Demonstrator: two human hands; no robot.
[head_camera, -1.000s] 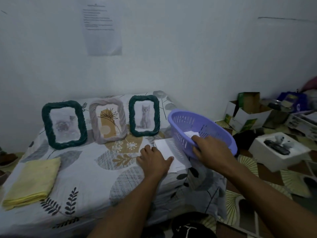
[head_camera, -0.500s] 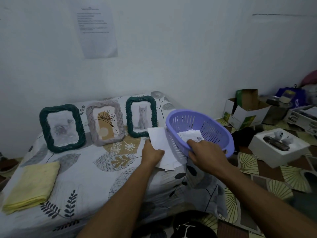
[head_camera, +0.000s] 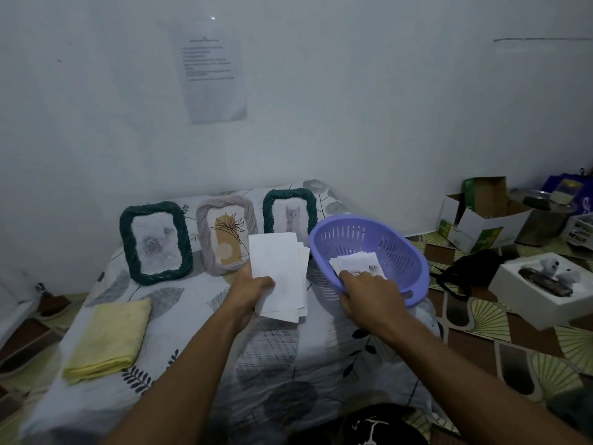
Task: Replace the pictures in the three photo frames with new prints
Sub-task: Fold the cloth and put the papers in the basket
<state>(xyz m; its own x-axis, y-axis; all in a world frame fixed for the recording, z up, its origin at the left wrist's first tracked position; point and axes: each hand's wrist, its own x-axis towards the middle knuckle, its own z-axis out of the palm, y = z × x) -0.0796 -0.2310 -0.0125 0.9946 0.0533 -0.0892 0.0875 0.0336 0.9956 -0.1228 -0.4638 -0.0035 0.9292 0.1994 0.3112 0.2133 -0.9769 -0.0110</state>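
Observation:
Three photo frames stand against the wall on the covered table: a dark green frame [head_camera: 156, 242] at the left, a grey frame [head_camera: 226, 234] in the middle, and a smaller green frame [head_camera: 289, 211] with a cat picture at the right. My left hand [head_camera: 248, 292] grips a stack of white prints [head_camera: 278, 273], lifted above the table in front of the frames. My right hand [head_camera: 369, 293] grips the near rim of a purple basket [head_camera: 394, 248], its thumb over the papers [head_camera: 356, 261] that lie inside.
A folded yellow cloth [head_camera: 110, 340] lies at the table's left front. To the right, on the patterned floor, stand open cardboard boxes [head_camera: 478, 220] and a white box [head_camera: 539, 284] with small items. A printed sheet [head_camera: 211, 72] hangs on the wall.
My left hand has picked the white prints up off the table and raised them. My right hand still holds the basket, which has tilted and shifted slightly.

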